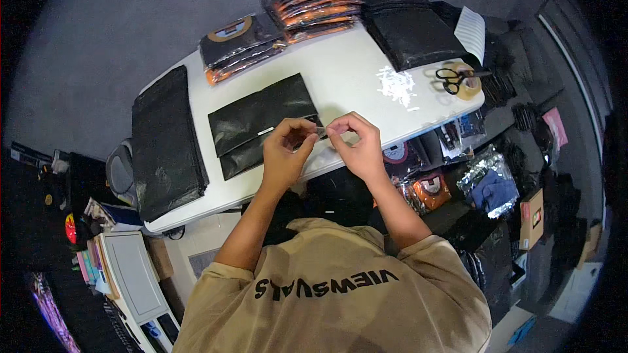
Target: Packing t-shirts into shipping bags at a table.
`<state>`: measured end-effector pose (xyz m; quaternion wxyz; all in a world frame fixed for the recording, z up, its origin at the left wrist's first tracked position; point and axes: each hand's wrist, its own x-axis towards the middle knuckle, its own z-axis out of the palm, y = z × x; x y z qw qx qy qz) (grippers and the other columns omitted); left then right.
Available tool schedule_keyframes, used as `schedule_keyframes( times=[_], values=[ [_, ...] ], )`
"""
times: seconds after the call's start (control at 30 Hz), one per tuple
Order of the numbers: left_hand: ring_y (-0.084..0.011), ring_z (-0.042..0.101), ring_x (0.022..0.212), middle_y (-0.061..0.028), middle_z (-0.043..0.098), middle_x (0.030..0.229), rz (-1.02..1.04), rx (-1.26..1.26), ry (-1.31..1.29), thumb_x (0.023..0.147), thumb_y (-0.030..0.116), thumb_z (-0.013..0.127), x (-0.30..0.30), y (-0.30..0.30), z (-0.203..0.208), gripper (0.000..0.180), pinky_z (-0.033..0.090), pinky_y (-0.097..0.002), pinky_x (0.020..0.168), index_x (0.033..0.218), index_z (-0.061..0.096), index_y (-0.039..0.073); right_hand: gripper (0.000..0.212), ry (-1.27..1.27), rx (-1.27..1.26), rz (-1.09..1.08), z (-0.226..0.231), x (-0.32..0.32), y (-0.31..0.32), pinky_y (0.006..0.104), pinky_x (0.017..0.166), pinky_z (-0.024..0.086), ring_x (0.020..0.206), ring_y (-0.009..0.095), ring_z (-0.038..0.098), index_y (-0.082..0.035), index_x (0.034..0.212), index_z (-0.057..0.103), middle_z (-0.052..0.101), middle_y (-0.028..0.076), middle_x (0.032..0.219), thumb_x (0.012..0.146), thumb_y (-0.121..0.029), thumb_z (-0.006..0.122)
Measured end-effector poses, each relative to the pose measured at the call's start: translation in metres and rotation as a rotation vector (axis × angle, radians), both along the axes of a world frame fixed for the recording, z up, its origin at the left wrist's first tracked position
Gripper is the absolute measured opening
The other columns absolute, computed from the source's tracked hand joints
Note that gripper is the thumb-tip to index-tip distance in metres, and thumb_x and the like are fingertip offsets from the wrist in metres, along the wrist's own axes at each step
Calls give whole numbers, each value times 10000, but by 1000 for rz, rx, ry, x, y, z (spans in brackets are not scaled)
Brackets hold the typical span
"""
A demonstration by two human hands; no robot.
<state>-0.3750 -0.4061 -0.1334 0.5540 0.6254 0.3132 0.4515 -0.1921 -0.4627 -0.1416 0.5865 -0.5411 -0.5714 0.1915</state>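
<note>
My left hand (pixel 286 147) and my right hand (pixel 356 142) meet near the front edge of the white table, thumbs and forefingers pinched close together. Between the fingertips shows a small, thin, pale thing, too small to name. Just beyond and left of my hands lies a black plastic mailing bag (pixel 258 112), folded over, with a crease across its middle. A small white strip (pixel 265 131) rests on that bag beside my left hand. My left fingers overlap the bag's right corner in the picture; whether they touch it I cannot tell.
Flat black bags (pixel 167 144) cover the table's left end; more black bags (pixel 415 33) lie at the back right. Packaged garments (pixel 317 10) are stacked at the back, beside a lower stack (pixel 242 46). White strips (pixel 396 86), scissors (pixel 451 82) and a tape roll (pixel 468 88) lie right.
</note>
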Motion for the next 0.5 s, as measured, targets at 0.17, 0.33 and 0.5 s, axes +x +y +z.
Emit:
schedule_keyframes(
  times=[0.17,0.33,0.5],
  values=[
    [-130,692,1050,-62,706,1156,52,-47,-19,957,-62,751,-33,8,-10,242,557,-289,960,1185,696,-4,164,-27,-9,66,5,-23,16,323,794,570,851,213,738,10,1021,735,738,119,942,897,-46,827],
    [-117,673,1036,-50,688,1156,65,-71,-45,949,-82,750,-51,16,-13,262,550,-276,943,1193,695,-3,195,-21,-17,112,12,-47,31,333,783,577,845,212,736,12,1001,725,736,122,965,876,-65,854],
    [-116,672,1029,-52,667,1155,92,-48,-31,934,-96,750,-57,23,-16,283,551,-267,926,1197,692,-10,182,-34,-61,94,3,-56,44,332,750,587,824,227,757,4,986,726,739,130,936,846,-36,835]
  ],
)
